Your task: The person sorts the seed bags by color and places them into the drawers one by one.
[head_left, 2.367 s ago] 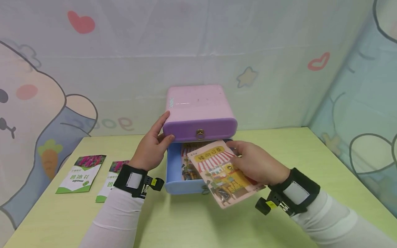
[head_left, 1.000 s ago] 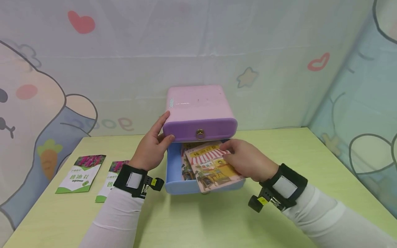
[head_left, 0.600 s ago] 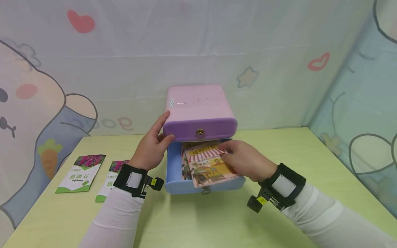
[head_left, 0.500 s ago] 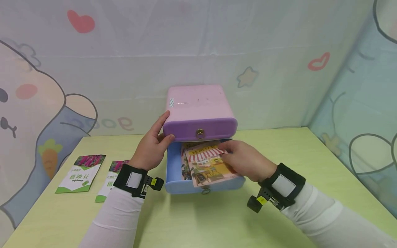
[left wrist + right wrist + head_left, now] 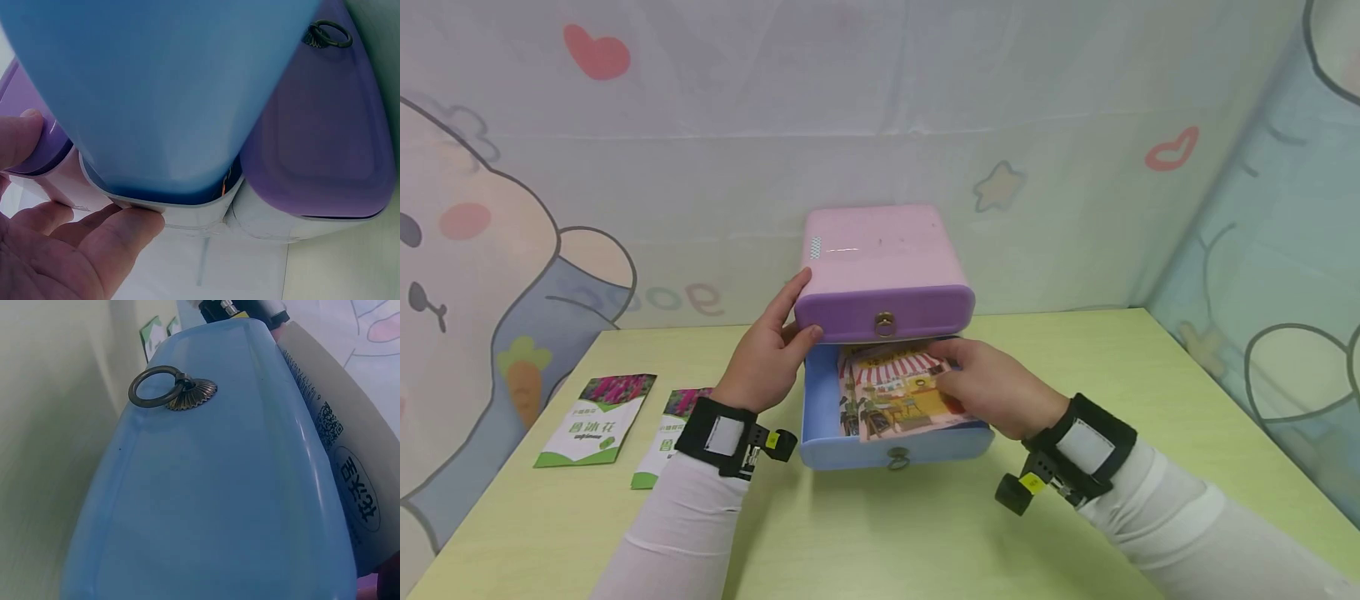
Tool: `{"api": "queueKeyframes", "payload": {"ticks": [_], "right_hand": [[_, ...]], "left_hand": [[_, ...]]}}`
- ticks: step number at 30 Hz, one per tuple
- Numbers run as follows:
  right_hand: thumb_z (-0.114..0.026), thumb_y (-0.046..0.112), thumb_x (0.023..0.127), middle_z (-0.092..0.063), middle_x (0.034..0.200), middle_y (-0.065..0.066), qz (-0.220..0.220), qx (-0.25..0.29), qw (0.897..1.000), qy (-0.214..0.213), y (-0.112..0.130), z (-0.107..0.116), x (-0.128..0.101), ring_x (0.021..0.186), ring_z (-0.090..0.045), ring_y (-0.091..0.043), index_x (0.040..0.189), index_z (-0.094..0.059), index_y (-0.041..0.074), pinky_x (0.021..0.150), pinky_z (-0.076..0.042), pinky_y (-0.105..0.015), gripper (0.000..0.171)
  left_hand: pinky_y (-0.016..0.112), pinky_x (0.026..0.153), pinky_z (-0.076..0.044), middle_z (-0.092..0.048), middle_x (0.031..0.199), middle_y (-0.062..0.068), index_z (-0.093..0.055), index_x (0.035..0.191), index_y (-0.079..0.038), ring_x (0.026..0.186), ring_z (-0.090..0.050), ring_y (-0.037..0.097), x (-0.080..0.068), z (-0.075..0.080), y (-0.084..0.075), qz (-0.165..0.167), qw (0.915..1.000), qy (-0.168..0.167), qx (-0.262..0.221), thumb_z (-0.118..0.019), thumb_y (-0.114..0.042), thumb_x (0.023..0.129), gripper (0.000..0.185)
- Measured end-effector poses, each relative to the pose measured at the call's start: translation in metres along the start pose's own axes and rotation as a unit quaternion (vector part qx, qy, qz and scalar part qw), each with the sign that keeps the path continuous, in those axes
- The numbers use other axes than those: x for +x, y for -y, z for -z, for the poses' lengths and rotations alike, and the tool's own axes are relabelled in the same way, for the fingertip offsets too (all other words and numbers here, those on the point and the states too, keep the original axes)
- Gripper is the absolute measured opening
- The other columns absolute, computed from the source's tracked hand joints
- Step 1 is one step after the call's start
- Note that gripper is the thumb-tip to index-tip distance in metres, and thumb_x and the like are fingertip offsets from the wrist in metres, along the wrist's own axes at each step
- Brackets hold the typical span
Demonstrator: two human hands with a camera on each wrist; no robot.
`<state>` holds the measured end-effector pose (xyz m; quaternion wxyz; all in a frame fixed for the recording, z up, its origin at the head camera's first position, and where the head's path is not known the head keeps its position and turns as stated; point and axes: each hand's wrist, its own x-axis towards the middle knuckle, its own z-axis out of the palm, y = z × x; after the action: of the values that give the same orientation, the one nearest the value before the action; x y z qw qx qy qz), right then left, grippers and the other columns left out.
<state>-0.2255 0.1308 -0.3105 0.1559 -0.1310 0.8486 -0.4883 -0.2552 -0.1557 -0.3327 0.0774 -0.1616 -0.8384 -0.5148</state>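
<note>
A small plastic drawer cabinet [image 5: 880, 250] with a pink top stands near the back of the table. Its blue drawer [image 5: 820, 454] is pulled out below the purple top drawer [image 5: 842, 317]. My left hand [image 5: 763, 362] holds the cabinet's left front corner, thumb on the purple front and fingers along the side. With thumb and fingers, my right hand [image 5: 1000, 383] pinches a pink seed packet [image 5: 898, 404] with a striped awning picture. That packet lies slanted over the blue drawer, its near edge at the drawer's front rim. Another packet [image 5: 848, 408] shows beneath it inside.
Two white-and-green seed packets, one at far left [image 5: 597, 421] and one partly behind the left wrist [image 5: 662, 437], lie on the table [image 5: 865, 542]. A lower purple drawer [image 5: 325, 144] is shut. A metal ring pull [image 5: 169, 390] hangs on the blue drawer front.
My right hand has carried the pink packet left and back, from in front of the blue drawer to over and partly into it. The left hand has stayed in place.
</note>
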Motion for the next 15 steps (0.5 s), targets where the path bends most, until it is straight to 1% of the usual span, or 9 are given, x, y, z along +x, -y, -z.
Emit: {"api": "queueKeyframes", "payload": {"ticks": [8,12,15], "right_hand": [[-0.051,0.010,0.103,-0.061,0.126,-0.017,0.014,-0.016,1.000,-0.008,-0.0028,-0.0014,0.0017,0.096,-0.065,-0.022,0.156,-0.046,0.005,0.078,-0.056,-0.031,0.054],[-0.052,0.010,0.102,-0.061,0.123,-0.016,0.011,-0.023,1.000,-0.015,-0.0023,-0.0027,0.0029,0.096,-0.063,-0.023,0.157,-0.046,0.006,0.078,-0.054,-0.030,0.055],[-0.053,0.010,0.102,-0.060,0.125,-0.016,0.008,-0.034,0.999,-0.019,-0.0018,-0.0036,0.0034,0.098,-0.062,-0.024,0.156,-0.047,0.006,0.080,-0.052,-0.031,0.054]], "left_hand": [[0.055,0.113,-0.048,-0.028,0.175,0.003,-0.022,0.167,-0.043,0.149,-0.048,0.036,-0.0006,-0.0010,-0.0006,0.000,1.0000,0.000,0.001,-0.058,-0.018,0.109,0.072],[0.055,0.113,-0.048,-0.028,0.174,0.003,-0.022,0.167,-0.044,0.150,-0.047,0.036,-0.0007,-0.0005,-0.0001,0.001,1.0000,0.001,0.001,-0.058,-0.018,0.110,0.072],[0.055,0.113,-0.048,-0.028,0.174,0.003,-0.022,0.167,-0.044,0.150,-0.047,0.036,-0.0006,-0.0003,0.0004,0.001,1.0000,0.001,0.001,-0.057,-0.018,0.110,0.072]]}}
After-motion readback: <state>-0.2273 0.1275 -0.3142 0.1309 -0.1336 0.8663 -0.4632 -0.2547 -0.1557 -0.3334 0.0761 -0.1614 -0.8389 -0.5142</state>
